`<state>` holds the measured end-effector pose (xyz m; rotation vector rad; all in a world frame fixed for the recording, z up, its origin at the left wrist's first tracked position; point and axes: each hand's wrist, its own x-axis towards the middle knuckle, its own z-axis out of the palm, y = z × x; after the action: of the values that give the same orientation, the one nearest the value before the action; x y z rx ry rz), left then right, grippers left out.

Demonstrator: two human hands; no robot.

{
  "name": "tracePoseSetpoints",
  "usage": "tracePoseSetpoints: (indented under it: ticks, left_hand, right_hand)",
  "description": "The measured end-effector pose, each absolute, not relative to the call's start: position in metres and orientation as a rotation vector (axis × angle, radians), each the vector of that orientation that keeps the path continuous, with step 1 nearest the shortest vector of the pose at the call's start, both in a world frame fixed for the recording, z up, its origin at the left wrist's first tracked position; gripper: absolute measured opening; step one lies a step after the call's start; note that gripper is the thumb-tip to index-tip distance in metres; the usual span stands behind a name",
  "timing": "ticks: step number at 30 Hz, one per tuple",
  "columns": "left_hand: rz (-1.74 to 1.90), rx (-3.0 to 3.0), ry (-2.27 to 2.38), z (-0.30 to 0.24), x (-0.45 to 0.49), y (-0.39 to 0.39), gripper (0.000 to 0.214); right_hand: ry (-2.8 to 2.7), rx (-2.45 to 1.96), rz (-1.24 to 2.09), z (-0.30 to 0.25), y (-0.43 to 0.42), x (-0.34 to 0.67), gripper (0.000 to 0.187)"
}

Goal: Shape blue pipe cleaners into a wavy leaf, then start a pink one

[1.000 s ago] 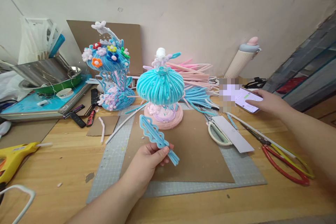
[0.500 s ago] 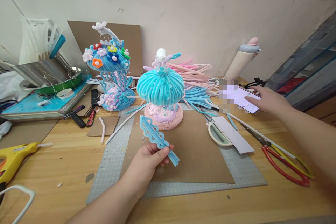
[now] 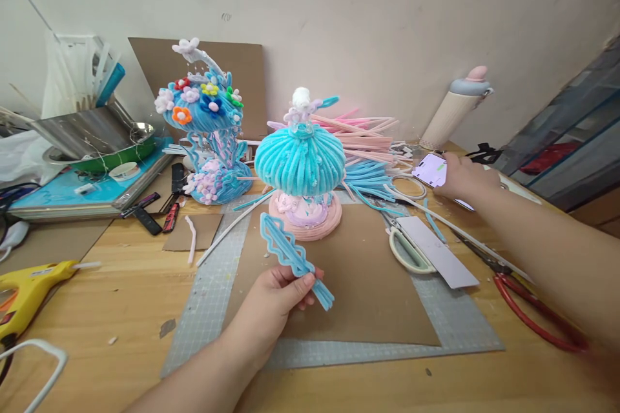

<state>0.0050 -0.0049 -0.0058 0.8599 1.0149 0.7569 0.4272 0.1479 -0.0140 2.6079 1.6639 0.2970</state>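
Note:
My left hand (image 3: 285, 293) pinches a bundle of light-blue pipe cleaners (image 3: 293, 251), some straight and others bent in a zigzag, above a cardboard sheet (image 3: 368, 297). At the right, my right hand (image 3: 467, 177) reaches across a phone (image 3: 430, 170) with a lit screen. It covers much of the phone, with fingers and thumb at the two long sides; the fingertips are partly hidden. Beyond the bundle stands a turquoise pipe-cleaner jellyfish (image 3: 300, 158) on a round pink base (image 3: 322, 229).
A flower-covered blue jellyfish (image 3: 201, 113) stands at back left. Scissors with red handles (image 3: 527, 310) and pale-handled scissors (image 3: 409, 251) under a white card (image 3: 436, 251) lie at right. A yellow glue gun (image 3: 33, 290) is at left. Pink and blue pipe cleaners (image 3: 363, 177) pile behind.
My right hand has moved left over the phone and now covers more of its screen. My left hand keeps the blue bundle in nearly the same place; the view has shifted slightly.

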Motion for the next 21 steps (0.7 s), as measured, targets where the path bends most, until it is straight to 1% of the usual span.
tracePoseSetpoints:
  ticks: [7,17,21]
  left_hand:
    - [0.751,0.867,1.028,-0.0042,0.0061,-0.0052,0.018]
    - [0.761,0.840,1.020,-0.0039,0.0064,-0.0060,0.019]
    - [0.769,0.830,1.039,-0.0018,0.0074,-0.0065,0.020]
  right_hand:
    - [1.567,2.670,0.254,-0.0120,0.1518,0.4263,0.079]
    - [1.584,2.650,0.280,-0.0145,0.1501,0.4277,0.067]
    - [1.598,2.637,0.275,-0.0146,0.1498,0.4281,0.066]
